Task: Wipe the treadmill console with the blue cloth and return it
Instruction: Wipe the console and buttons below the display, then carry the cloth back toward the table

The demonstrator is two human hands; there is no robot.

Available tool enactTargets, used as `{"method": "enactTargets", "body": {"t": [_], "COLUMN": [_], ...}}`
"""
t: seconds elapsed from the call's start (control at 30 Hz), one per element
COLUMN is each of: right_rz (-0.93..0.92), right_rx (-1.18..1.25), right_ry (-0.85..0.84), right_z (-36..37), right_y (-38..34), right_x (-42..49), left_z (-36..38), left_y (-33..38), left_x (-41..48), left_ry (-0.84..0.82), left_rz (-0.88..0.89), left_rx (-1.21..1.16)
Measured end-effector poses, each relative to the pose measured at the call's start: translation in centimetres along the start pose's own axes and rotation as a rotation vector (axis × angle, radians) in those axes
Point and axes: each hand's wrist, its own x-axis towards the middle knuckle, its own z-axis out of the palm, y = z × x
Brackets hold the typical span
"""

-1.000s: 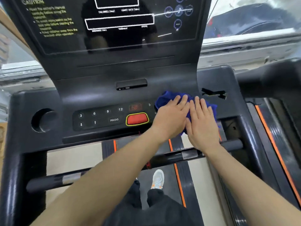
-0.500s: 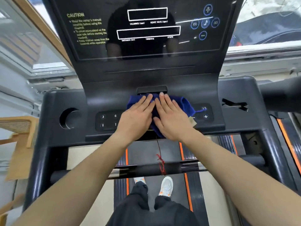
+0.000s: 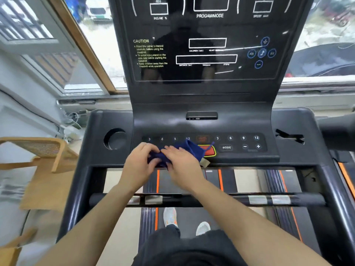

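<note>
The blue cloth point(image 3: 193, 150) lies bunched on the left half of the button strip of the black treadmill console point(image 3: 203, 110). My left hand point(image 3: 141, 164) grips its left end with curled fingers. My right hand point(image 3: 182, 164) presses on its middle, fingers pointing left. The cloth partly covers the red stop button point(image 3: 209, 151). A tan tag hangs off the cloth near my right wrist. The dark display panel point(image 3: 207, 45) rises behind.
A round cup holder point(image 3: 114, 139) is at the console's left, and a cut-out slot point(image 3: 290, 136) at its right. A handlebar point(image 3: 249, 200) crosses below my wrists. A wooden chair point(image 3: 44, 152) stands left of the treadmill, windows behind.
Both hands and the cloth have slid leftward along the console, from the right side across the middle to the left buttons. The flat cloth is now bunched, with my left fingers curled into it.
</note>
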Motion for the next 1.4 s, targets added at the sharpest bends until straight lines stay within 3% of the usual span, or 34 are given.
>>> {"method": "enactTargets", "body": {"t": [0.13,0.23,0.4,0.5,0.57,0.7,0.9,1.1,1.33,1.4], "right_rz": [0.407,0.454,0.334,0.184,0.121,0.048,-0.19,-0.254,-0.195,-0.238], "right_rx": [0.626,0.858,0.848,0.717,0.658,0.801,0.523,0.207,0.653,0.68], "right_ry": [-0.07,-0.123,-0.273,-0.307,-0.33,-0.415,-0.421,-0.572,-0.903,-1.096], "right_z": [-4.9,-7.6,-10.3,-11.5,-12.4,-14.0,-12.9,-7.8,-1.0,0.7], "right_y": [1.1,1.8,1.9,1.1,0.3,-2.2,-5.7,-11.6,-25.9,-29.7], "right_x": [-0.2,-1.2,-3.3,-4.8,-6.0,-9.0,-11.5,-15.4,-26.9,-30.5], "left_z": [-1.5,-2.2,-1.6,-1.6,-2.1,-3.3,-5.8,-7.3,-8.2,-8.1], "left_y": [3.4,5.9,9.7,12.3,14.4,16.9,16.5,12.8,8.1,7.5], "left_x": [0.0,-0.6,-3.3,-5.5,-7.3,-11.2,-19.2,-31.7,-51.8,-57.4], "left_ry": [-0.058,-0.069,-0.049,0.043,0.104,0.227,0.407,0.461,0.705,0.791], "left_rz": [-0.059,-0.086,-0.268,-0.345,-0.36,-0.331,-0.39,-0.522,-0.784,-0.835], "left_rx": [-0.254,-0.394,-0.598,-0.65,-0.663,-0.649,-0.602,-0.617,-0.759,-0.798]}}
